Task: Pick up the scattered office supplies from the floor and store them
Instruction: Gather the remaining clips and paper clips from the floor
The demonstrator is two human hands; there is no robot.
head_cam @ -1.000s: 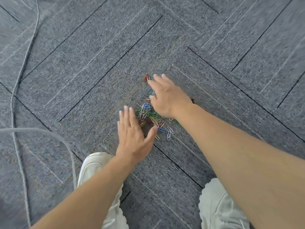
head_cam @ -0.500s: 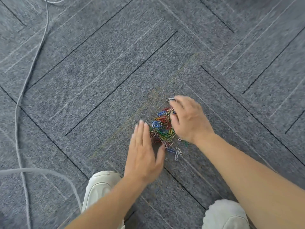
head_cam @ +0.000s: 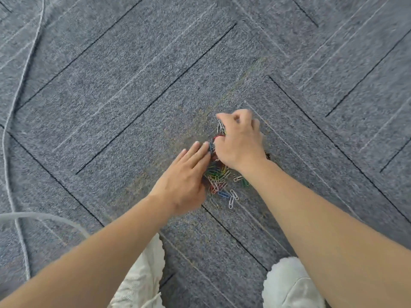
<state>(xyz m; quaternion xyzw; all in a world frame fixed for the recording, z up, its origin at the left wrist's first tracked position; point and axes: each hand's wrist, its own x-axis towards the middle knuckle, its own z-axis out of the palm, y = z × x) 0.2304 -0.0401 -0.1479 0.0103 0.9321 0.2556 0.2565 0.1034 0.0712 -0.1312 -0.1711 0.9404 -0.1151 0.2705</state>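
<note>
A heap of coloured paper clips [head_cam: 216, 174] lies on the grey carpet [head_cam: 133, 85], just ahead of the person's feet and between the two hands. The left hand [head_cam: 184, 176] lies low against the heap's left side with its fingers straight and close together, the fingertips reaching up past a blue clip; it is released and grasps nothing. The right hand [head_cam: 239, 141] sits over the far end of the heap with its fingers curled under. A few silvery clips show beneath its bent forefinger and red ones show by the thumb, so it looks to be grasping a small bunch, though blur hides exactly how many. Most clips stay packed in the gap between the hands — green, yellow, red and pink tangled together. A few strays lie apart on the near side: a blue clip [head_cam: 223, 194] and two white clips [head_cam: 231, 202] just beside it. A thin grey cord [head_cam: 13, 107] snakes down the left edge of the carpet, and a thicker cable [head_cam: 44, 216] curves in from the left near the left forearm. Two white shoes — one [head_cam: 142, 274] under the left arm, one [head_cam: 289, 283] under the right — stand on the carpet at the bottom.
</note>
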